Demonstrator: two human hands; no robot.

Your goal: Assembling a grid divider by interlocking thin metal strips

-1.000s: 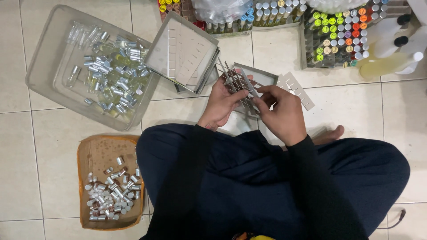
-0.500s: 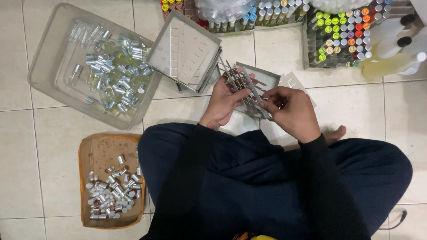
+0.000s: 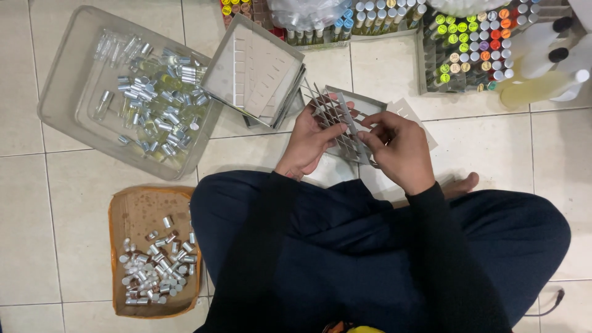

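Floor: pale tiles [image 3: 493,154] were seen under everything, with the seated person's dark-clad legs [image 3: 370,246] filling the near middle.
Clear tub: a large plastic tub [image 3: 55,92] of small glass vials with silver caps was set at the far left.
Brown tray: a cardboard tray [image 3: 139,206] of loose silver caps was placed at the near left, just beside the knee.
Flat boxes: grey cardboard boxes [image 3: 256,71] were stacked between the tub and the hands.
Far racks: capped vials in green, orange and grey [image 3: 468,46] were ranked at the far right.
Divider grid: a grey cardboard lattice [image 3: 336,120] was held above the floor, ahead of the knees, in both hands.
Axis: its long axis was judged to run from far left to near right, its free end pointing away to the far left.
Left hand: the left hand [image 3: 308,145] was closed on the grid's near-left edge, thumb laid on top.
Right hand: the right hand [image 3: 401,151] was curled, its fingertips [image 3: 370,137] pinched on a strip at the near-right end.
Handling: the slotted strips would best be kept square and pressed gently, since thin card is judged likely to buckle.
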